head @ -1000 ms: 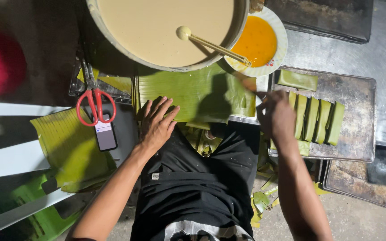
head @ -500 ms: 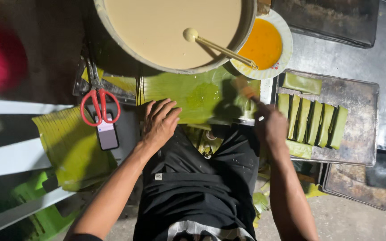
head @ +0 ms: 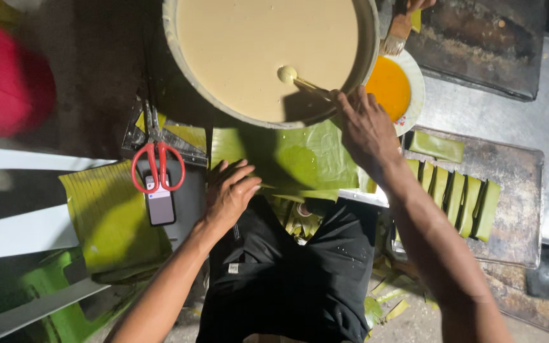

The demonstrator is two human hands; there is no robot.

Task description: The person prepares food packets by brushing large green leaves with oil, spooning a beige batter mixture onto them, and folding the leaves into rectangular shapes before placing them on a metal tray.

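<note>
While dim, leaf-strewn metal worktop [head: 497,108]

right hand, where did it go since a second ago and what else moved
The right hand left the tray of folded green leaf parcels and moved up to the wooden ladle handle in the large round basin of beige batter. The left hand stayed flat on the green banana leaf; red-handled scissors unchanged.

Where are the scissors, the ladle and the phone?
scissors [head: 158,166]: head view, on the red handle loops.
ladle [head: 287,74]: head view, on its bowl in the batter.
phone [head: 159,204]: head view, on its screen, below the scissors.
</note>
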